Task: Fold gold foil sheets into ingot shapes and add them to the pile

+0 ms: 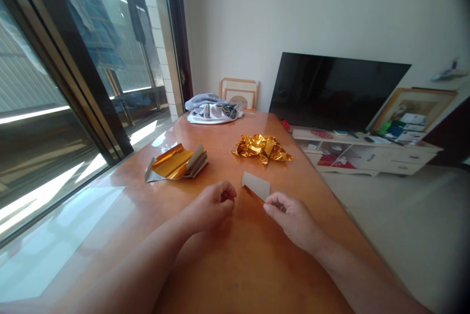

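My right hand [293,216] pinches the near right corner of a small foil paper sheet [259,185]. The sheet's dull grey-white side faces up, and its near edge is folded over to show a gold strip. Just left of the sheet is my left hand [215,204], with its fingers curled in and the thumb against them; nothing shows in its grip. Beyond the sheet lies a pile of folded, shiny gold foil pieces [261,149]. A stack of gold foil paper [172,162] rests farther left, its top sheets curling and the grey-white backs showing at the right end.
The brown table [235,265] runs away from me, with a bundle of pale cloth [213,110] at its far end. Sliding glass doors [55,84] stand on the left. A television [338,91] sits on a white cabinet [378,155] to the right.
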The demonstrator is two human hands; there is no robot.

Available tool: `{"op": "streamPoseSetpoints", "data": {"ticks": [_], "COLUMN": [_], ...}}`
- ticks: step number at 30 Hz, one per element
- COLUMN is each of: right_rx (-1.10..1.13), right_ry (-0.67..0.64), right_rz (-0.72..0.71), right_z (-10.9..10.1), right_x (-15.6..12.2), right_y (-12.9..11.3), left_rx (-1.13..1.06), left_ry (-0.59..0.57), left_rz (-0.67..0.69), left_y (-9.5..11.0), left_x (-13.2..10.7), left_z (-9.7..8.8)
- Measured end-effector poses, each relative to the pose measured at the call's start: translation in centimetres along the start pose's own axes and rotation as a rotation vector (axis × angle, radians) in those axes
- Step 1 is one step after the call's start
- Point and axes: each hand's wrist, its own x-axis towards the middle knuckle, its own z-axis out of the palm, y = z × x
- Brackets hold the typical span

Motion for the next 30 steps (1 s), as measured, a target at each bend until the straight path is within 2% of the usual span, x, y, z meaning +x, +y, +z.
{"op": "streamPoseSetpoints", "data": {"ticks": [3, 7, 13, 15, 17, 19, 21, 23, 26, 28, 30], "right_rx": [0.176, 0.304, 0.215, 0.208, 0.151, 0.083, 0.013, -0.095, -0.315, -0.440, -0.539], "right_ry": [0.005, -0.072, -0.101, -0.087, -0.027, 0.039, 0.113, 0.210, 0.322, 0.281, 0.179], "right_rz": [0.047, 0.086, 0.005, 0.020, 0.006, -0.012, -0.036, -0.114, -0.324, -0.432, -0.460], "right_z": [0.4, 1.3, 1.9, 1.7, 1.4, 1.0, 0.7, 0.4, 0.2, 0.1, 0.2], "right_x": [-0.1, -0.6, -0.6, -0.5, -0.4, -0.2, -0.2, -0.3, -0.6, -0.9, -1.1], "right_y": [-0.6, -1.0, -0.7, -0.6, -0.4, -0.1, 0.1, 0.0, -0.8, -1.5, -1.8], "left_rx": [-0.182, -0.387, -0.355, -0.286, -0.127, 0.128, 0.406, 0.609, 0.764, 0.803, 0.811], "left_ry": [-0.050, -0.061, 0.066, 0.119, 0.221, 0.324, 0.347, 0.313, 0.218, 0.143, 0.066], "left_rz": [-0.005, 0.055, 0.105, 0.124, 0.171, 0.245, 0.331, 0.399, 0.456, 0.473, 0.481], "left_y": [0.6, 1.1, 0.5, 0.4, 0.5, 0.9, 1.4, 2.0, 2.6, 2.9, 3.0], "left_x": [-0.1, 0.0, 0.5, 0.4, 0.2, -0.1, -0.5, -0.8, -1.0, -1.0, -1.0], "left_z": [1.0, 2.5, 3.2, 2.9, 2.4, 1.8, 1.3, 0.9, 0.9, 1.2, 1.7]}}
